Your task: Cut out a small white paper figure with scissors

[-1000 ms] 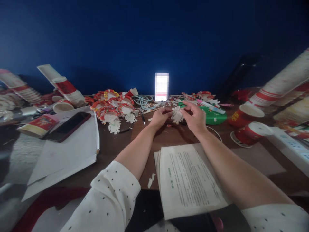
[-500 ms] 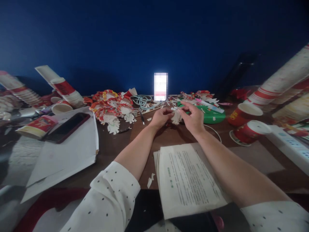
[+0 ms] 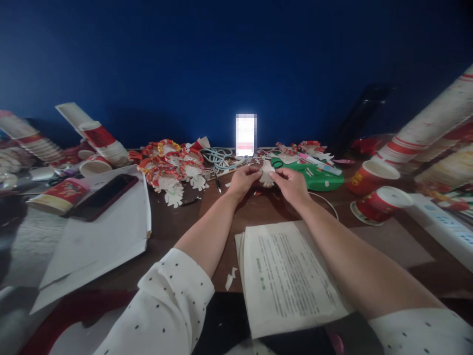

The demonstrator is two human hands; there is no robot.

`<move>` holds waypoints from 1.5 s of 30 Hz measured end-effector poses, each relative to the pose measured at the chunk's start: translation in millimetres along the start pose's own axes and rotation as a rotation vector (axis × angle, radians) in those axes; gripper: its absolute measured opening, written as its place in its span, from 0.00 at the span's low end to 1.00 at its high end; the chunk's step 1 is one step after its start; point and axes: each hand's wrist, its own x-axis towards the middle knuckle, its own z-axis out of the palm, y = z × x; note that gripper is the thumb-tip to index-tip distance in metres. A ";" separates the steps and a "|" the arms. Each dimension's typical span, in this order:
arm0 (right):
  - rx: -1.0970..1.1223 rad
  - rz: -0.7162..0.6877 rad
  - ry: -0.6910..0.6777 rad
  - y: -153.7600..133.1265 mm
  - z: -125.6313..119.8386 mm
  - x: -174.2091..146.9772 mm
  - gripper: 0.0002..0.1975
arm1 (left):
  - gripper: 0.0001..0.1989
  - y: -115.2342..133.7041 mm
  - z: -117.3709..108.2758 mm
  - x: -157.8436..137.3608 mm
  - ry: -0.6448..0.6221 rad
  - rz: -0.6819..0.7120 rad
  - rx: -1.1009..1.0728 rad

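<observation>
Between my two hands is a small white paper cutout [image 3: 266, 174] with a jagged edge, held above the brown table. My left hand [image 3: 244, 181] pinches its left side between thumb and fingers. Its right side is gripped by my right hand [image 3: 292, 183], thumb on the near face. Just behind the right hand lie dark-handled scissors [image 3: 278, 163] at the edge of a green sheet [image 3: 325, 178]. White scraps lie on the green sheet. Printed pages [image 3: 291, 276] rest below my forearms.
Red-and-white paper cutouts [image 3: 170, 170] are piled at the left, beside a pen [image 3: 217, 182] and coiled cable [image 3: 218, 157]. A lit phone screen [image 3: 246, 135] stands at the back. Red paper cups [image 3: 382, 203] and a power strip [image 3: 443, 222] are at right; a dark phone [image 3: 105, 196] lies left.
My right hand has turned and lowered, its raised index finger now down on the cutout. The cutout has been turned and shows a flatter face. The scissors handle is now more visible.
</observation>
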 end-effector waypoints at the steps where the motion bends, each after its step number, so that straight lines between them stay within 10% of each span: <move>1: 0.013 0.015 0.006 0.0 0.0 0.2 0.18 | 0.04 0.1 -0.3 0.0 -0.005 -0.002 0.004; 45: -0.185 0.011 -0.015 -3.0 0.1 2.1 0.11 | 0.04 -2.0 -7.0 6.5 -0.033 0.061 0.257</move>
